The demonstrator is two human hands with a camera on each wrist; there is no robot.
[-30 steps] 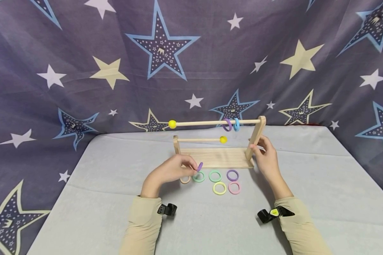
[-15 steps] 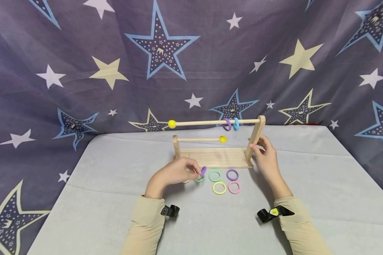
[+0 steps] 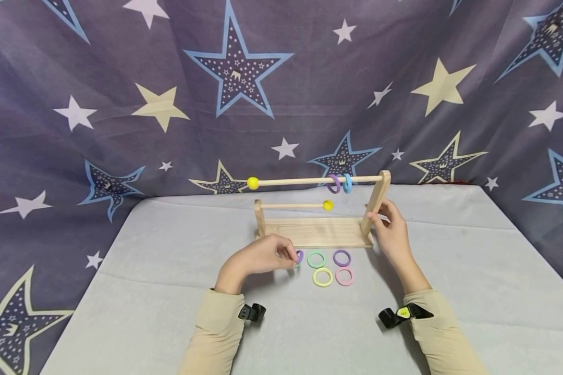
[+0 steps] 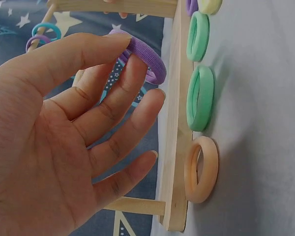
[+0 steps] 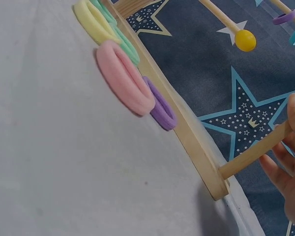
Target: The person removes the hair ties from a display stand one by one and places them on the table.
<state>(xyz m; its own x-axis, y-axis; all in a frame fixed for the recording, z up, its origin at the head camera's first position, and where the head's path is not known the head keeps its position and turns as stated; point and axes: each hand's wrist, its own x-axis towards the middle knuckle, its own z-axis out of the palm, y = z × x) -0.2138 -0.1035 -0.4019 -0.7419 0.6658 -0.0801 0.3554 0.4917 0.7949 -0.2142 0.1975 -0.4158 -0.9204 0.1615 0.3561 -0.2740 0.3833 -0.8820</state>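
Pinching a purple band, my left hand seems below the long rod; my right hand grips its post.

The stand is pale wood, smooth and matt, with faint grain; its rods look like the same wood. The yellow balls are smooth with a faint shine. The purple hair tie is matt cloth, finely ribbed; the peach hair tie and pink hair tie look soft and matt. The tablecloth is matt cloth, the curtain printed fabric, the sleeves wrinkled cloth.
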